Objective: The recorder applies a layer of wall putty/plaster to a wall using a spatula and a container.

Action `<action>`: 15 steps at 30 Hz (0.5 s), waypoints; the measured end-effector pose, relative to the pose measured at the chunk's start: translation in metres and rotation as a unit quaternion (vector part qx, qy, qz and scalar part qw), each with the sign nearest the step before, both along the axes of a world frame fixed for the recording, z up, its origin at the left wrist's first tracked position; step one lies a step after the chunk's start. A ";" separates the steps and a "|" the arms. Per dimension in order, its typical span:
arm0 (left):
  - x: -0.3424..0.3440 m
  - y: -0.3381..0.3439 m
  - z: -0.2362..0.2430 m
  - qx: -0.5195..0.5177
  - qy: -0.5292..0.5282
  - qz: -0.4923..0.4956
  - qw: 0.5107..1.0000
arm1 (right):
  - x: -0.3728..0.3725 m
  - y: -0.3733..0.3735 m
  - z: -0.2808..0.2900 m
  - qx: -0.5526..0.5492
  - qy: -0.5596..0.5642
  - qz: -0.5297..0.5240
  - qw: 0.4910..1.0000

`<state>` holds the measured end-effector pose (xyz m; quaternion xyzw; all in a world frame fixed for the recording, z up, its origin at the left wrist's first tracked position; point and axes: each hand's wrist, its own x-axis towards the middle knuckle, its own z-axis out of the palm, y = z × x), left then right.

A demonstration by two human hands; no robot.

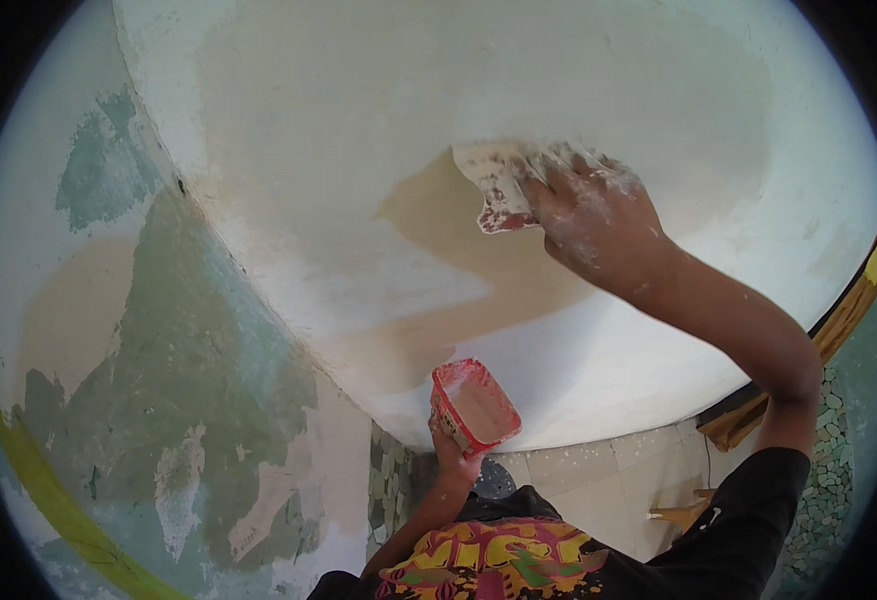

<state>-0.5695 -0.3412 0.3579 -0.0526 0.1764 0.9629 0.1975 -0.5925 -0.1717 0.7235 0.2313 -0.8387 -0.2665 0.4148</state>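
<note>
My right hand (611, 228), dusted with white, is closed on a putty spreader (494, 180) and presses it to the white wall (359, 110). The spreader is a pale, smeared blade with some reddish patches. Beside the blade lies a beige, damp-looking putty patch (434, 215). Lower down, my left hand (453, 458) grips a red plastic tub (451, 423) from the side and below, its mouth tilted up toward me. Inside the tub sits pale pinkish-beige putty (482, 405). My left fingers are partly hidden behind the tub.
A corner line divides the white wall from a left wall (199, 300) with worn green paint and pale patches. Below are a tiled floor (579, 475) with white specks and a wooden piece (681, 514). A wooden edge (844, 320) and stone-patterned surface (827, 470) lie to the right.
</note>
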 end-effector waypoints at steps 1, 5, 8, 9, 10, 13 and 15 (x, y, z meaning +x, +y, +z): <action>0.001 0.000 0.005 -0.007 -0.019 -0.004 1.000 | 0.003 0.000 0.004 0.000 -0.002 -0.001 1.000; 0.001 0.005 0.005 -0.017 -0.013 -0.014 1.000 | 0.012 -0.009 0.048 -0.111 0.134 0.033 0.984; 0.001 0.007 -0.004 -0.038 -0.004 -0.015 0.999 | -0.012 -0.018 0.069 -0.166 0.193 0.064 0.965; -0.001 0.008 -0.012 -0.037 -0.004 -0.013 0.999 | -0.020 -0.022 0.070 -0.174 0.210 0.088 0.958; -0.004 0.010 -0.025 -0.022 -0.006 -0.012 1.000 | -0.026 -0.032 0.059 -0.173 0.211 0.086 0.958; -0.005 0.007 -0.034 -0.014 -0.004 -0.016 1.000 | -0.033 -0.069 0.015 -0.192 0.167 0.099 0.962; -0.004 0.004 -0.029 -0.018 0.000 -0.022 1.000 | -0.027 -0.079 0.005 -0.253 0.023 0.053 0.966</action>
